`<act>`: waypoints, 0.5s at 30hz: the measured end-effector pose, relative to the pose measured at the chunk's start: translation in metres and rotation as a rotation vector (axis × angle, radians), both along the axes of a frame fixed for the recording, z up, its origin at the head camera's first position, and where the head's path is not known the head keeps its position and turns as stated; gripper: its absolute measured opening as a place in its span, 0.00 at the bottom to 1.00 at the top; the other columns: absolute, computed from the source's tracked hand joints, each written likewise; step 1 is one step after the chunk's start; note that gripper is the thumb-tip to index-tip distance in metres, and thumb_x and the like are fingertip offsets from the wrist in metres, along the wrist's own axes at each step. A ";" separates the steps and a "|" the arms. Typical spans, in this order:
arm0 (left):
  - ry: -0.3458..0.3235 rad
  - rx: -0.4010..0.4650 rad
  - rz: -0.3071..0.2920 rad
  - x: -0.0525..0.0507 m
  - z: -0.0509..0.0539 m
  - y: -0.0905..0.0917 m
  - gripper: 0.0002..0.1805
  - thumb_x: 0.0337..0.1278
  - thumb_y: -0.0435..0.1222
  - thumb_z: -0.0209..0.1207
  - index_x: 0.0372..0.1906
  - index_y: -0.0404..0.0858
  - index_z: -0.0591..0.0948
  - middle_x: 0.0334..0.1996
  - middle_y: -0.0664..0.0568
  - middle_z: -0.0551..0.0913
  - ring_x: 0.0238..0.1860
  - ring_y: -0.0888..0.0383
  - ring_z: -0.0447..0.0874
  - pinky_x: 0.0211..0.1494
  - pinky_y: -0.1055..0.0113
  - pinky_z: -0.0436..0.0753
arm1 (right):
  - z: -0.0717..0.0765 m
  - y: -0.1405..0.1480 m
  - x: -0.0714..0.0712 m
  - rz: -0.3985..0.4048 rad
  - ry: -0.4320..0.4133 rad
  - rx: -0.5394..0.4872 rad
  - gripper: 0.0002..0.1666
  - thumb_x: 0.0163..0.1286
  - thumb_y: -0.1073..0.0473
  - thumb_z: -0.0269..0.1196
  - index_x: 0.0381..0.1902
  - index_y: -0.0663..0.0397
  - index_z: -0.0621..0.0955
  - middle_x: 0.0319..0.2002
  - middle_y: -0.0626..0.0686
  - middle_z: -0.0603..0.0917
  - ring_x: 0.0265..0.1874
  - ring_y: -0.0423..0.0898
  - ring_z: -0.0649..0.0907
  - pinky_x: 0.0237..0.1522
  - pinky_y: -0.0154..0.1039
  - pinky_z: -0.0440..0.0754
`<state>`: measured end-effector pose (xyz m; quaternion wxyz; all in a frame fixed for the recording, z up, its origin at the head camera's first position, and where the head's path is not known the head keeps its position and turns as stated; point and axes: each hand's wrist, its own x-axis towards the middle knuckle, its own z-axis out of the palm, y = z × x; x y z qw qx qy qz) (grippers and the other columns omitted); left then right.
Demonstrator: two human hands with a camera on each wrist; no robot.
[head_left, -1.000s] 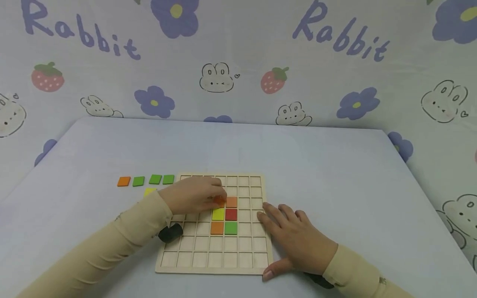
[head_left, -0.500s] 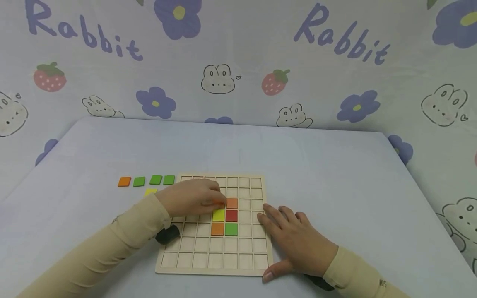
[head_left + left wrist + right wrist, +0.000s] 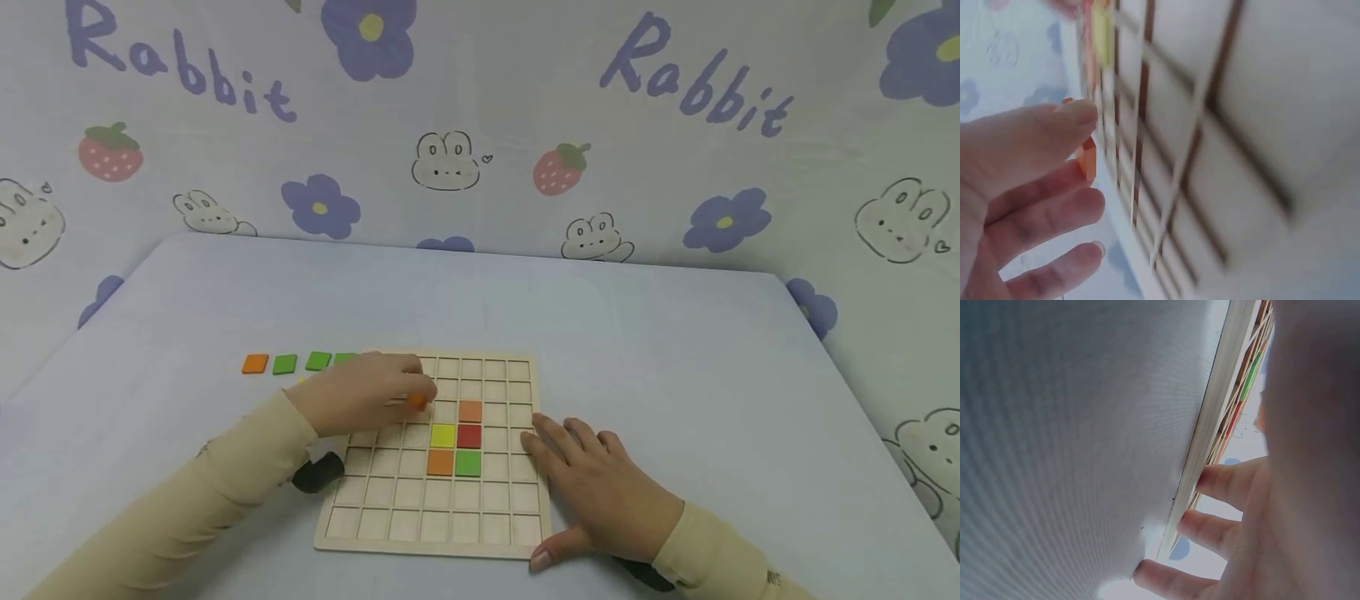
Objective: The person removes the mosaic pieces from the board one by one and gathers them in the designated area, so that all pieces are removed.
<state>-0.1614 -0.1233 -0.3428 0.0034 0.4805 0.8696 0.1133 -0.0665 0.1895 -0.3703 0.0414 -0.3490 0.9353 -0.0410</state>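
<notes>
My left hand pinches an orange square tile between thumb and fingers, over the upper left of a wooden grid board. In the left wrist view the tile is tilted on edge, apart from the grid. Lying in cells near the board's middle are an orange tile, a yellow tile, a red tile, another orange tile and a green tile. My right hand rests along the board's right edge, fingers extended; in the right wrist view its fingertips touch the rim.
Left of the board on the white table lie a loose orange tile and several green tiles. My left hand partly covers one green tile and nearly all of a yellow one. A patterned cloth hangs behind the table.
The left hand has lifted the orange tile from the cell above the yellow tile and moved it left, leaving that cell bare. The right hand stays at the board's edge.
</notes>
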 end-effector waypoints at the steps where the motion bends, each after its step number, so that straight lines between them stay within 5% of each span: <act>1: -0.012 0.011 0.030 0.000 0.002 -0.008 0.08 0.55 0.38 0.66 0.39 0.47 0.80 0.36 0.58 0.79 0.32 0.61 0.76 0.37 0.69 0.79 | 0.000 0.000 0.000 0.003 0.006 -0.001 0.72 0.39 0.10 0.46 0.71 0.54 0.62 0.70 0.58 0.61 0.62 0.59 0.67 0.48 0.58 0.70; 10: -0.095 0.030 0.311 0.002 0.016 -0.088 0.12 0.46 0.31 0.71 0.33 0.47 0.80 0.34 0.62 0.78 0.36 0.61 0.78 0.40 0.65 0.80 | 0.004 -0.002 0.001 0.006 0.006 0.004 0.71 0.40 0.10 0.45 0.70 0.56 0.63 0.70 0.59 0.61 0.62 0.60 0.67 0.48 0.61 0.70; 15: -0.138 -0.012 0.379 0.003 0.011 -0.116 0.12 0.45 0.28 0.70 0.32 0.45 0.81 0.33 0.60 0.80 0.37 0.59 0.78 0.42 0.62 0.81 | 0.003 -0.003 0.001 0.002 0.003 -0.007 0.72 0.39 0.10 0.45 0.70 0.56 0.62 0.70 0.59 0.61 0.62 0.60 0.67 0.48 0.62 0.71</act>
